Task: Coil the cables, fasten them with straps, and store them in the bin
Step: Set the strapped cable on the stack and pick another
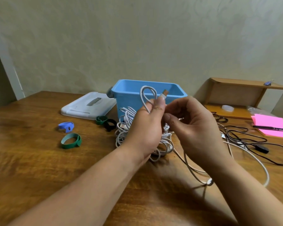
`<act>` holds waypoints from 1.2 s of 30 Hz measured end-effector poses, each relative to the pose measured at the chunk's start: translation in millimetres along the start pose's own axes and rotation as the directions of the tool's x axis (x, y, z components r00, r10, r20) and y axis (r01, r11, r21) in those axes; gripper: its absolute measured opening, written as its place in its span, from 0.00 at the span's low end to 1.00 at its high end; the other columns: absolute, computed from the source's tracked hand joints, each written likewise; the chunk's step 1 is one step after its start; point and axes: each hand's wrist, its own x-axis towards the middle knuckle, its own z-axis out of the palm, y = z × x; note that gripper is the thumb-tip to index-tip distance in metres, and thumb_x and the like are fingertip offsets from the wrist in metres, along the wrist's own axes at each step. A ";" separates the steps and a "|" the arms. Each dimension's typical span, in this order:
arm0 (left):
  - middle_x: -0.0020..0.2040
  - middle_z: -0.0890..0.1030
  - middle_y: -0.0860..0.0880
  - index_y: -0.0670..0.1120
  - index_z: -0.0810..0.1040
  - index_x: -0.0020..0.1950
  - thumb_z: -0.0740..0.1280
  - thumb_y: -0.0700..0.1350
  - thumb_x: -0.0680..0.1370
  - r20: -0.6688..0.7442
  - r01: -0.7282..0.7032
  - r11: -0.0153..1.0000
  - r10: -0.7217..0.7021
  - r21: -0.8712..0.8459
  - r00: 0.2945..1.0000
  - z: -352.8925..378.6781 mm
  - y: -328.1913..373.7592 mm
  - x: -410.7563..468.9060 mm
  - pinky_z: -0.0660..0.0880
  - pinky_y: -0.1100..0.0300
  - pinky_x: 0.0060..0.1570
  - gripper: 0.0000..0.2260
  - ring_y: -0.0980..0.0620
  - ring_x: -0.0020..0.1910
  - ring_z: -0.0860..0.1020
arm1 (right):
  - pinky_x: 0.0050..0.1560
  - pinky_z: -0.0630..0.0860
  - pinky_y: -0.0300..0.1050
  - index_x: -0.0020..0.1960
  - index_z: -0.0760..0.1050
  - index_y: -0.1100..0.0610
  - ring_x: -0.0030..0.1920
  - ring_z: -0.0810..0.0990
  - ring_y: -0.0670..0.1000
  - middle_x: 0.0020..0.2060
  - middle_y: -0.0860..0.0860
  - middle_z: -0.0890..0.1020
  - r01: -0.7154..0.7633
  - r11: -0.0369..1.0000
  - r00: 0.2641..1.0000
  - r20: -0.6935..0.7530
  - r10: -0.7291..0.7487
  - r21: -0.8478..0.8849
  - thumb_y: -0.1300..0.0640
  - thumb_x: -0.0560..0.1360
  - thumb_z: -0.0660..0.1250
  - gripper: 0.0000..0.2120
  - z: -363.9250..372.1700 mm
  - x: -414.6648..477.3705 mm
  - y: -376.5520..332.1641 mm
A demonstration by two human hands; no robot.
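Pale patterned wall [137, 38] at back, w/ brown wood table [31, 160] in front. White frame [6, 70] far L, small wood shelf [235, 95] on R by the wall. Light soft, even.

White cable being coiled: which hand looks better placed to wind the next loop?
Probably the right hand. The left hand already pinches the first loop and plug of the thin white cable, while its loose length trails over the brown wooden table just below the right hand.
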 end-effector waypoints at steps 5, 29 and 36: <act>0.37 0.84 0.44 0.47 0.74 0.45 0.57 0.55 0.87 -0.178 -0.140 0.924 0.080 -0.356 0.981 -23.5 18.8 15.8 0.83 0.48 0.48 0.17 0.46 0.39 0.85 | 0.41 0.79 0.46 0.53 0.76 0.42 0.42 0.80 0.42 0.44 0.41 0.81 -0.064 0.909 0.977 0.162 0.142 -0.412 0.50 0.79 0.75 0.08 -10.0 6.2 9.2; 0.44 0.82 0.45 0.58 0.82 0.60 0.61 0.63 0.83 0.150 -0.102 0.908 0.044 0.406 0.988 -27.6 11.6 6.3 0.68 0.62 0.32 0.15 0.59 0.30 0.73 | 0.41 0.77 0.42 0.50 0.86 0.48 0.39 0.78 0.51 0.37 0.48 0.81 -0.123 0.991 0.928 0.347 0.133 -0.053 0.41 0.80 0.65 0.15 -66.0 20.6 9.9; 0.52 0.86 0.61 0.63 0.81 0.62 0.61 0.58 0.85 0.282 -0.216 0.828 0.073 0.518 0.957 -19.3 18.7 -2.7 0.73 0.68 0.52 0.10 0.68 0.55 0.81 | 0.42 0.70 0.55 0.50 0.86 0.51 0.38 0.69 0.57 0.35 0.52 0.72 -0.141 0.962 0.967 0.240 0.083 0.234 0.45 0.82 0.64 0.14 -57.4 20.5 9.3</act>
